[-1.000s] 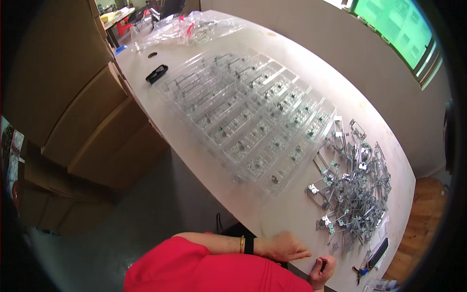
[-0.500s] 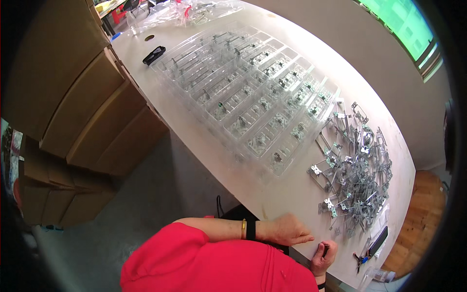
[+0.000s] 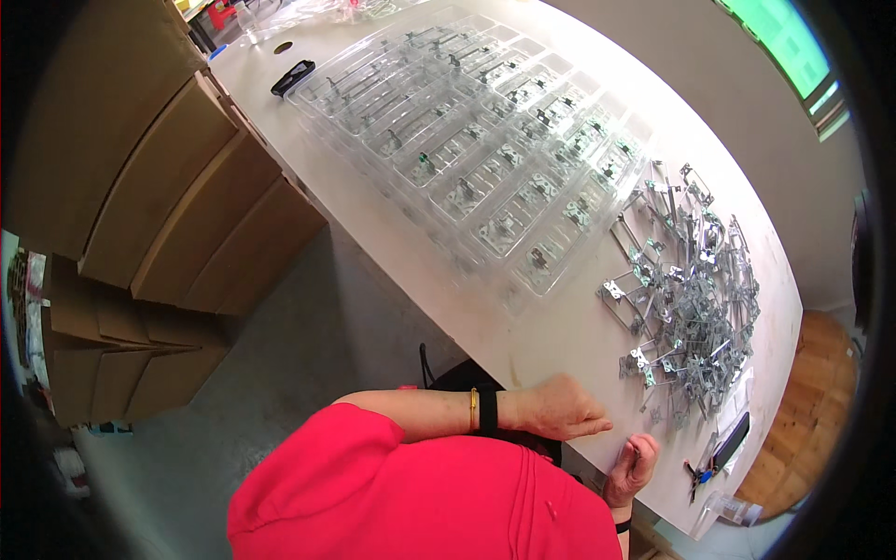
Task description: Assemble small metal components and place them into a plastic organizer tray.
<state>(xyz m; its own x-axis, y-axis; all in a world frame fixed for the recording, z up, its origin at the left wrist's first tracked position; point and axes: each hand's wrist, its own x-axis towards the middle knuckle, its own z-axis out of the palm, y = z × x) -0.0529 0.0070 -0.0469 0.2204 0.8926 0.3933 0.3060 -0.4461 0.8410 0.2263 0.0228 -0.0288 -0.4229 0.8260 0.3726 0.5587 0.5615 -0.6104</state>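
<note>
The left hand (image 3: 560,408) was badly blurred and only its back could be seen, so whether anything was being gripped couldn't be told. Pretty much the same deal with the right hand (image 3: 632,469): its fingers were curled in, but the inside of the curl couldn't be made out. Most of the right forearm was covered by the red top (image 3: 420,504). The clear plastic trays (image 3: 439,222) were washed out by glare, and the little bits in their compartments were too small to be identified. A clear bag (image 3: 359,11) was cut off by the upper edge.

The pile of metal parts (image 3: 695,327) was heaped on the worktop (image 3: 569,345), past both hands and off to the right, near the right hand but not touched by it. The trays were set left of the pile, farther from the hands. A black-handled tool (image 3: 733,441) was left to the right of the right hand, just below the pile.
</note>
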